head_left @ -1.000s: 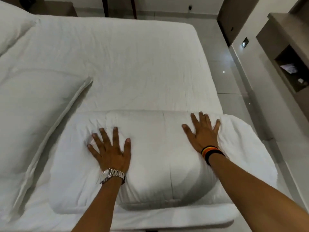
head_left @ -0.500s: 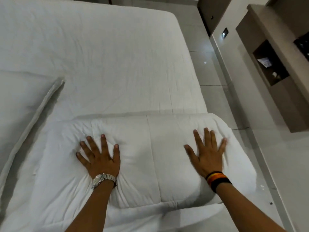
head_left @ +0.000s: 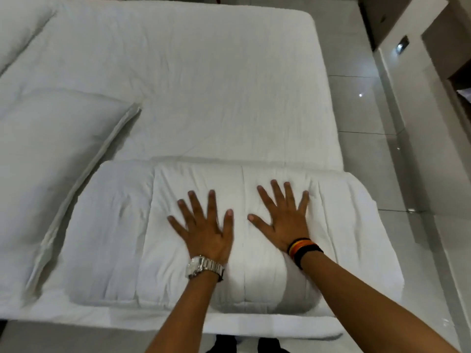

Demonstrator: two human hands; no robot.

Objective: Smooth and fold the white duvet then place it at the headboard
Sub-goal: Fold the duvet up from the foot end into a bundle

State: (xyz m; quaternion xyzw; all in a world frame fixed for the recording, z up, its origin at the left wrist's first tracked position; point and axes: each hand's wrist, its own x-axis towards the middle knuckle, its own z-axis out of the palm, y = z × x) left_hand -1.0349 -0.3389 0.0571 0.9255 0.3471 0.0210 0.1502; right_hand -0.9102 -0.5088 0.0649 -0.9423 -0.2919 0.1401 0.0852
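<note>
The white duvet (head_left: pixel 109 238) lies folded into a thick bundle on the near edge of the bed (head_left: pixel 204 85), its right end hanging slightly past the mattress corner. My left hand (head_left: pixel 204 228), with a silver watch on its wrist, presses flat on the bundle's middle with fingers spread. My right hand (head_left: pixel 285 215), with dark and orange bands on its wrist, presses flat just to the right of it, fingers spread too. The two hands lie close together, either side of a stitched seam.
A white pillow (head_left: pixel 48 159) lies at the left beside the duvet, and another pillow (head_left: pixel 17 29) sits at the far left corner. Glossy tiled floor (head_left: pixel 377 149) runs along the bed's right side, with a wall and wooden shelving (head_left: pixel 448 59) beyond.
Both hands have slid inward toward the middle of the folded duvet and now lie close together. The view has shifted, bringing the left pillow back into sight.
</note>
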